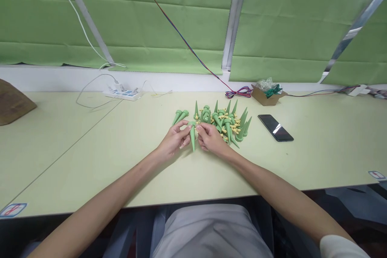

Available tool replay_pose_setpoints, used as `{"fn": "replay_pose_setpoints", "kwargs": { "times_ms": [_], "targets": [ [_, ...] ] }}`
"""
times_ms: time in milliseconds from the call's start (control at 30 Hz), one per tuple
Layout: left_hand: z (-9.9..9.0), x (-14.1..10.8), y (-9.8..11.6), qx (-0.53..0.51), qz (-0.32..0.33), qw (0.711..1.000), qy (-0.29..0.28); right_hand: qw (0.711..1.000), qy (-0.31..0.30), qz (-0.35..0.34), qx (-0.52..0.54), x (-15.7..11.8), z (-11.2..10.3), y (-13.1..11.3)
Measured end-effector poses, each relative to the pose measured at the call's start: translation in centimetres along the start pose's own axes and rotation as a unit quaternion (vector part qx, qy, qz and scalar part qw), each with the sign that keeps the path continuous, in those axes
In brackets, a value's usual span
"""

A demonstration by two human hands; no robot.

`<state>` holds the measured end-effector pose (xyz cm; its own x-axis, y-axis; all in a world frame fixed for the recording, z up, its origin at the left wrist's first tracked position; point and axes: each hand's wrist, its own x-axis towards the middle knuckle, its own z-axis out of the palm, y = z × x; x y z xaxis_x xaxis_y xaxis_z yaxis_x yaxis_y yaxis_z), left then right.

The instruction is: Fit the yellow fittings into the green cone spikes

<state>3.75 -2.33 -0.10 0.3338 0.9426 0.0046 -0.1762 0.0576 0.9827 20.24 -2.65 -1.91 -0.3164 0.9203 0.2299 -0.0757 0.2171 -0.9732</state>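
Note:
A green plant watering spike [192,140] is held between my two hands, its pointed end down toward me. My left hand [174,139] pinches it near its wide top from the left. From the right, my right hand [210,137] has its fingers closed on the small yellow valve at the spike's side, mostly hidden by the fingertips. Just behind and right of my hands lies a pile of green spikes [228,123] with yellow valves, some standing point up. To the left of the pile, two more spikes [180,116] lie side by side, and they show no yellow part.
A black phone [275,127] lies right of the pile. Behind it stands a small cardboard box [266,97] with clear plastic and green material, beside bundled red-blue wire [238,92]. A white power strip [122,94] sits at the back left. A brown object [15,102] is at the far left.

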Motion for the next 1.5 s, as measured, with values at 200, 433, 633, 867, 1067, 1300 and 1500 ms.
{"fn": "replay_pose_setpoints", "kwargs": {
  "times_ms": [200, 433, 633, 867, 1067, 1300, 1500],
  "targets": [
    [0.0, 0.5, -0.1, -0.067, -0.039, 0.997, 0.005, 0.999, 0.013, -0.011, -0.047, 0.0, -0.1, 0.3],
    [0.2, 0.4, 0.1, -0.06, -0.07, 0.995, 0.025, 0.982, 0.048, -0.062, -0.169, 0.0, 0.0, -0.3],
    [0.2, -0.1, 0.5, -0.049, -0.078, 0.996, -0.012, 0.961, 0.062, -0.101, -0.251, -0.2, 0.0, -1.2],
    [0.2, -0.2, 0.2, -0.034, -0.064, 0.997, -0.032, 0.945, 0.034, -0.139, -0.294, -0.1, -0.4, -0.1],
    [1.0, -0.4, 0.2, -0.001, -0.037, 0.999, -0.013, 0.936, 0.04, -0.135, -0.324, -0.1, -0.3, 0.0],
    [1.3, -0.4, -0.3, 0.024, -0.007, 1.0, -0.002, 0.925, 0.063, -0.144, -0.345, -0.1, 0.0, 0.1],
    [1.5, -0.5, -0.3, 0.055, 0.011, 0.998, -0.005, 0.904, 0.078, -0.138, -0.396, -0.2, 0.3, 0.2]
  ]
}}
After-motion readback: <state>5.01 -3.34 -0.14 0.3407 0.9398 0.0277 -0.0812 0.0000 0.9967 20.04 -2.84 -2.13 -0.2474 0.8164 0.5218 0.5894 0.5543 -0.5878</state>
